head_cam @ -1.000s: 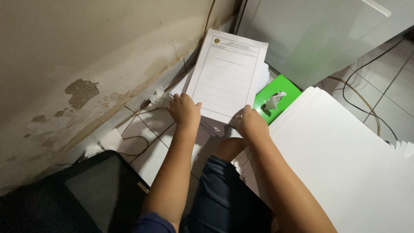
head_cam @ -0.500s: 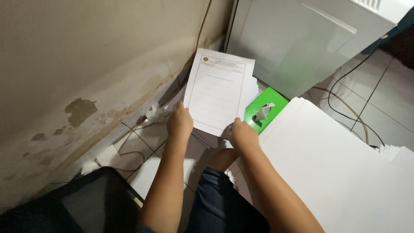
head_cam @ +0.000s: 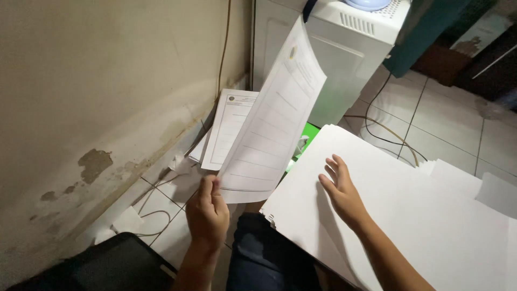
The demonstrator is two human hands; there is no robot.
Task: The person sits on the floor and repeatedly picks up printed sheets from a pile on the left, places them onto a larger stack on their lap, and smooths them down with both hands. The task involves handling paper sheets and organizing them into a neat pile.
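**A:** ok what's the layout here, biggest stuff first?

**B:** Biggest thing is the big white sheets (head_cam: 409, 215) spread over my lap and out across the tiled floor (head_cam: 447, 124). My right hand (head_cam: 340, 186) lies flat on top of them, fingers spread, palm down, gripping nothing. Behind that there's a white appliance (head_cam: 344, 54) standing against the stained wall (head_cam: 107, 97), cables trailing beside it.

**A:** and the paper you're lifting?

**B:** That's a printed form (head_cam: 274, 118) with ruled lines. My left hand (head_cam: 207, 213) is closed on its bottom edge, thumb over the front, and it stands tilted up in the air between the wall and the big sheets. Under it a paper stack (head_cam: 229, 126) with another printed form on top sits on the floor by the wall. A green box (head_cam: 307, 134) peeks out just behind the lifted page, touching the sheets' edge as far as I can tell. Dark bag (head_cam: 107, 267) down by my left elbow.
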